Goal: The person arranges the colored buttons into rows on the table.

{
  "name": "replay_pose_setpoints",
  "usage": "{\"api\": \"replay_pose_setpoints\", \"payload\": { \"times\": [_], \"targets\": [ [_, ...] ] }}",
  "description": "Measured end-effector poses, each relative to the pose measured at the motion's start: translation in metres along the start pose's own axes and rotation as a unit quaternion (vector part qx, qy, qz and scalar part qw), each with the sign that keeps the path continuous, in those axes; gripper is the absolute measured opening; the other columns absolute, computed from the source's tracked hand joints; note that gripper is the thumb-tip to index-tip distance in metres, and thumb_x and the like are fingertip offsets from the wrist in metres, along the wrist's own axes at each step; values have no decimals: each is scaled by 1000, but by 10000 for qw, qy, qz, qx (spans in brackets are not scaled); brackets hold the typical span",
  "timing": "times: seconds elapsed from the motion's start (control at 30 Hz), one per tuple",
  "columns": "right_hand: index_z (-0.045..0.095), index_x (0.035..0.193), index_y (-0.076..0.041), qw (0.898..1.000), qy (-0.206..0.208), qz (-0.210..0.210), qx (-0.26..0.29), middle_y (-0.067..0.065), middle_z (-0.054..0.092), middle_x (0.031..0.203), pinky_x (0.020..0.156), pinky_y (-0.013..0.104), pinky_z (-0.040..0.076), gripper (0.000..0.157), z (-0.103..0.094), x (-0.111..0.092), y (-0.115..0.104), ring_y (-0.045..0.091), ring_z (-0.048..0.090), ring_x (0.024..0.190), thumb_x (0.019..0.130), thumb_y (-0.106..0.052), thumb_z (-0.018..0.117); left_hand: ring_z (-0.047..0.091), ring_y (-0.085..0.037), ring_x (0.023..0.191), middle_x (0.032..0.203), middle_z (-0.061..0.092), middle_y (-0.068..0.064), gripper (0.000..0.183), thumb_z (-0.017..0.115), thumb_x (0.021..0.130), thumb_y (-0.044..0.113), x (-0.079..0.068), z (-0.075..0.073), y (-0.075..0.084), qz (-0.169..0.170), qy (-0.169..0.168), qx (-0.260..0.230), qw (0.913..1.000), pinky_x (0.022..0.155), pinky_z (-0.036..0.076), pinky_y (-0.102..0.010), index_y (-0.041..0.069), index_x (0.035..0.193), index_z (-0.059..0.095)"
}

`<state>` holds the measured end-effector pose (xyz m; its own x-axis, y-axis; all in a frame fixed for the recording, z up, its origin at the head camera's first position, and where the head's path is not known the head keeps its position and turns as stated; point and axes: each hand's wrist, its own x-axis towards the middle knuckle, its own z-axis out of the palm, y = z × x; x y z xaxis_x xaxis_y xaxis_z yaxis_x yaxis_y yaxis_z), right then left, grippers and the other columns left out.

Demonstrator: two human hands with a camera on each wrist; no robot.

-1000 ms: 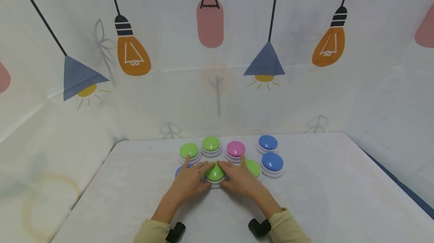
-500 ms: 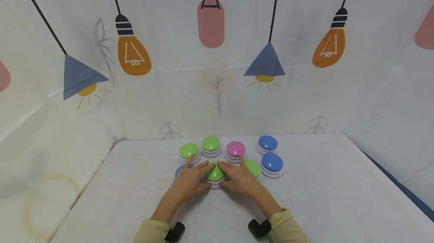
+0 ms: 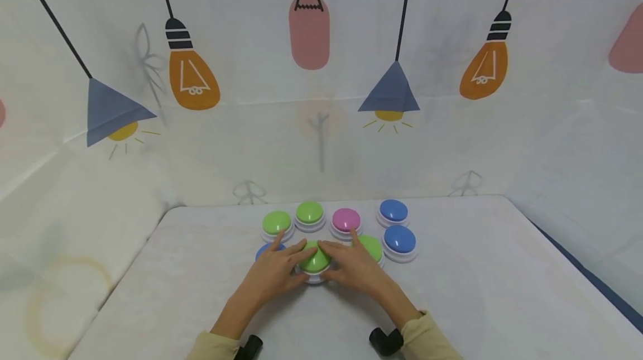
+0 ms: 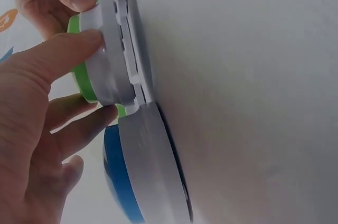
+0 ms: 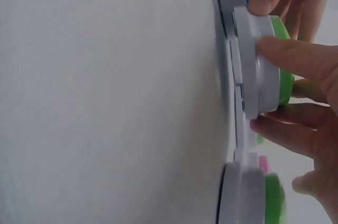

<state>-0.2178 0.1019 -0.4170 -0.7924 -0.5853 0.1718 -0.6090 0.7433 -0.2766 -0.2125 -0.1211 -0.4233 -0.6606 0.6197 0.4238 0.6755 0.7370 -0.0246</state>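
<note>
Front and centre in the head view is a green push button [image 3: 315, 262] with a round white base. My left hand [image 3: 271, 273] grips it from the left, thumb on the near side of the base and fingers at the far side. From the right my right hand [image 3: 354, 268] holds the same base, its thumb close to the other thumb. Both wrist views show the thumbs pressed on the white base [image 4: 108, 49]. A blue button [image 3: 268, 249], partly hidden, sits beside my left hand. Another green button [image 3: 372, 247] lies partly behind my right hand.
Behind stand two green buttons [image 3: 277, 222] and a pink button [image 3: 346, 220]. Two blue buttons [image 3: 399, 239] are at the right. All are on a white-covered table [image 3: 477, 282], with a lamp-patterned cloth backdrop [image 3: 321, 148] rising at its far edge.
Both hands and the front green button have come slightly toward me, away from the other buttons. The head view has shifted a little. Both hands keep their hold.
</note>
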Motion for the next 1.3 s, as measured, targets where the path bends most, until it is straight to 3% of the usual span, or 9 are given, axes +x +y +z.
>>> {"api": "replay_pose_setpoints", "payload": {
  "times": [0.2, 0.4, 0.63, 1.03, 1.3],
  "targets": [
    [54, 141, -7, 9990, 264, -337, -111, 6, 59, 139, 116, 67, 13, 69, -3, -1, -10, 21, 56, 128, 84, -37, 78, 73, -20, 91, 130, 66, -9, 57, 82, 78, 38, -11, -12, -1, 73, 82, -108, 9999, 116, 29, -53, 21, 130, 66],
    [53, 142, -9, 9984, 187, -526, -22, 4, 58, 140, 117, 63, 14, 69, -3, 0, -24, 18, 56, 128, 85, -39, 76, 72, -22, 99, 128, 67, -9, 57, 84, 76, 36, -28, -25, -2, 78, 129, -167, 9997, 111, 37, -54, 23, 129, 67],
    [51, 144, -11, 9976, 76, -684, -6, 1, 56, 142, 118, 61, 14, 67, -2, -3, -40, 15, 55, 129, 88, -40, 73, 65, -36, 114, 130, 65, -12, 55, 82, 78, 36, -45, -39, -2, 6, 4, -404, 9992, 105, 43, -55, 23, 129, 67],
    [50, 146, -12, 9954, -145, -893, 323, 1, 55, 144, 117, 58, 24, 66, 8, -1, -61, 12, 52, 132, 89, -36, 73, 70, -24, 105, 122, 70, -13, 55, 87, 71, 31, -72, -52, -5, 389, 411, -198, 9982, 100, 48, -52, 22, 122, 70],
    [48, 146, -11, 9944, -252, -1030, -25, 2, 55, 143, 115, 58, 28, 67, 16, -1, -69, 13, 54, 129, 89, -37, 72, 70, -24, 106, 121, 70, -14, 54, 86, 71, 34, -82, -51, -3, 393, 255, -145, 9988, 100, 48, -52, 22, 121, 72]
  ]
}}
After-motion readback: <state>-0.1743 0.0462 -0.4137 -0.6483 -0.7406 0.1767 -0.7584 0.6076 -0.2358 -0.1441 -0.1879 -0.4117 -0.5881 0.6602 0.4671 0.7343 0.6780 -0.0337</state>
